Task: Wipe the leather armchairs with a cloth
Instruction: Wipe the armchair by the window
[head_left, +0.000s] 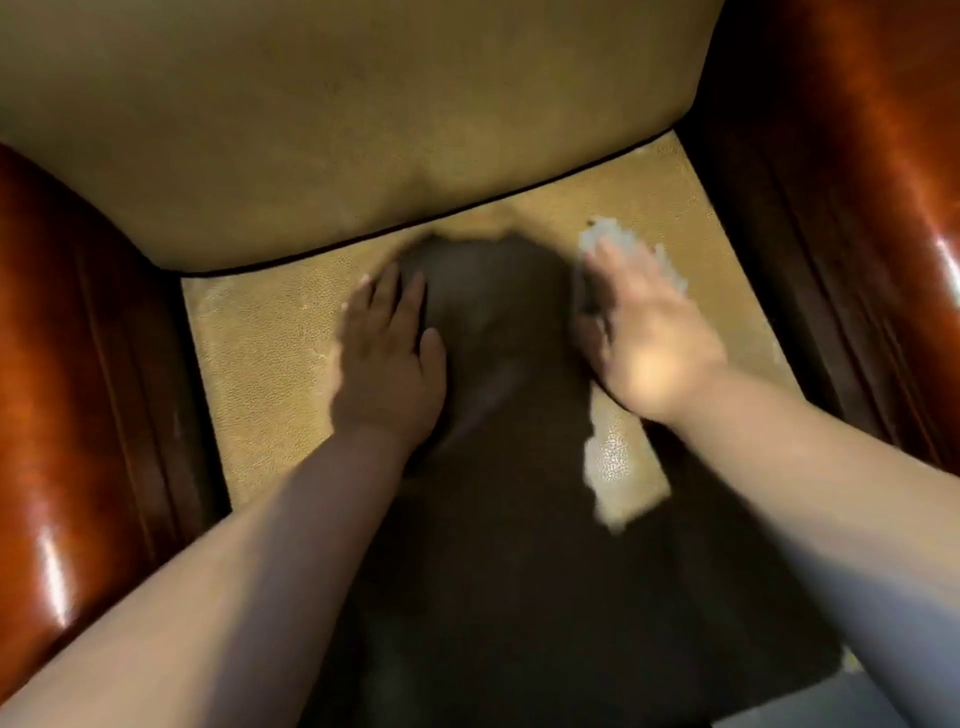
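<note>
I look straight down into a leather armchair with a tan seat cushion and a tan backrest. My left hand rests flat on the seat near its middle, fingers straight and pointing toward the backrest. My right hand lies flat with fingers extended over a white cloth, which shows blurred beyond the fingertips. It presses the cloth against the seat on the right side. A dark shadow of my head and body covers the seat between and below the hands.
Glossy reddish-brown leather armrests stand on both sides, the left armrest and the right armrest. A dark piping seam runs where the backrest meets the seat. A bright patch of lit seat lies under my right forearm.
</note>
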